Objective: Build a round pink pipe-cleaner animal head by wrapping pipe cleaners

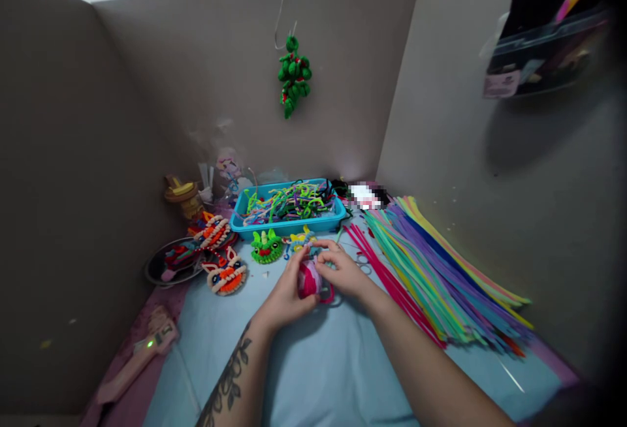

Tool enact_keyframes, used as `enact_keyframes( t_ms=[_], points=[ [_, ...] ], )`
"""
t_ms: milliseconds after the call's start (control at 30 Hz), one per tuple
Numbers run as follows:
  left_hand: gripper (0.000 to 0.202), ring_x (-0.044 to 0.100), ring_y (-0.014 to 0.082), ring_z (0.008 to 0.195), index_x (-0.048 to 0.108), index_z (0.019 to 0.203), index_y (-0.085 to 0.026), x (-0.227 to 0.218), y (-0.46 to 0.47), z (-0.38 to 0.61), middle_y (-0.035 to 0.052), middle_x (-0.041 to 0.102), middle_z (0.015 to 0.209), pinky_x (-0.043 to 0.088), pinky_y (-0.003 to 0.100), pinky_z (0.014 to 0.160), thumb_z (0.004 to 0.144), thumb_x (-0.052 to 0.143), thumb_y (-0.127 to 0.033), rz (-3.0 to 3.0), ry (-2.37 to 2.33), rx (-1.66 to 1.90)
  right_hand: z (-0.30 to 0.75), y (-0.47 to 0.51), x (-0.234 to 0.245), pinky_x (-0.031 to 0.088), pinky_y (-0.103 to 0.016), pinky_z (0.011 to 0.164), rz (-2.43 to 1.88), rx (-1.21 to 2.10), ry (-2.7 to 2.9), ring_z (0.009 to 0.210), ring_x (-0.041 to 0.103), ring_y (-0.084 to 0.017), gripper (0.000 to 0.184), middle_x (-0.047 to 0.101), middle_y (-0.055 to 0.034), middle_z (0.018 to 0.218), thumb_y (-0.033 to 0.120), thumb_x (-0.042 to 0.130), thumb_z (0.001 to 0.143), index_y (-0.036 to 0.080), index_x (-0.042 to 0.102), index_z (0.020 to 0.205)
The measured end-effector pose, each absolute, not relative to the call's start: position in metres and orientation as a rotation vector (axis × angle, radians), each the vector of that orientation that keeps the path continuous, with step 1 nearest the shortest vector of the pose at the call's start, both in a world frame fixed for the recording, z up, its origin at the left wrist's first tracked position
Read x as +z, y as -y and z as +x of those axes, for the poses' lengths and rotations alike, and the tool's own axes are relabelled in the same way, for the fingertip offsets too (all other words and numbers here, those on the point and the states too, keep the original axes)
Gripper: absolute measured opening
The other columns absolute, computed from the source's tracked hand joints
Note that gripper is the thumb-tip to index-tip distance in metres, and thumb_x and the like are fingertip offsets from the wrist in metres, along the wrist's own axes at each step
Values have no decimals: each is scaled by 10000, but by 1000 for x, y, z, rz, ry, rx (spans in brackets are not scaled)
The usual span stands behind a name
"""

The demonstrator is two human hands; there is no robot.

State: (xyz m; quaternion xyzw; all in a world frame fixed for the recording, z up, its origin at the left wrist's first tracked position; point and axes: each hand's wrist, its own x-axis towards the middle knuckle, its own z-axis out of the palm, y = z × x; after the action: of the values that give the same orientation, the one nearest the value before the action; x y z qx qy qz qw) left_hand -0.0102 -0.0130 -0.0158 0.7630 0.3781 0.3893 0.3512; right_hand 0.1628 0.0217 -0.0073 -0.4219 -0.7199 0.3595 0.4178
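Note:
Between my hands, above the blue cloth, is a small pink and lilac pipe-cleaner piece (309, 279), rounded, with a dark pink strand (327, 297) curling off its right side. My left hand (290, 286) wraps round its left side, thumb underneath. With thumb and index finger together, my right hand (339, 269) pinches at its upper right edge; the exact spot is hidden by the fingers. Just beyond my fingertips lie a green pipe-cleaner animal head (266, 247) and a yellow and blue one (300, 241), partly covered by my left fingers.
A blue tray (289, 226) of pipe-cleaner scraps stands behind. Long coloured pipe cleaners (441, 277) spread at right, near scissors (363, 264). Orange and cream heads (226, 275) lie left by a round dish (161, 273); a pink glue gun (142, 355) rests front left. Grey panels enclose the table.

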Motion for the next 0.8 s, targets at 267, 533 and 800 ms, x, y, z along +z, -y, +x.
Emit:
enact_keyframes(
  t_ms=[267, 533, 800],
  points=[
    [713, 447, 305, 1225, 371, 1362, -209, -18, 4, -5, 157, 347, 1435, 449, 398, 922, 737, 670, -378, 1446, -1151, 1146, 156, -25, -12, 366, -374, 948, -1130, 859, 1557, 1049, 501, -220, 165, 497, -82, 1087, 264, 514, 791, 192, 523, 643],
    [745, 602, 211, 931, 414, 1337, -198, -7, 9, -6, 112, 597, 1162, 472, 303, 789, 691, 726, -400, 997, -1018, 1093, 153, -13, -1, 313, -405, 1004, -964, 722, 1802, 1145, 438, -231, 76, 496, -78, 1130, 194, 550, 791, 198, 583, 723],
    [742, 594, 198, 932, 475, 1253, -191, -8, 5, -4, 90, 598, 1133, 462, 275, 797, 594, 802, -288, 1156, -1055, 1234, 153, -13, -1, 344, -420, 962, -1015, 657, 1748, 1098, 474, -243, 121, 518, -84, 1092, 207, 545, 793, 197, 589, 681]
  ],
)
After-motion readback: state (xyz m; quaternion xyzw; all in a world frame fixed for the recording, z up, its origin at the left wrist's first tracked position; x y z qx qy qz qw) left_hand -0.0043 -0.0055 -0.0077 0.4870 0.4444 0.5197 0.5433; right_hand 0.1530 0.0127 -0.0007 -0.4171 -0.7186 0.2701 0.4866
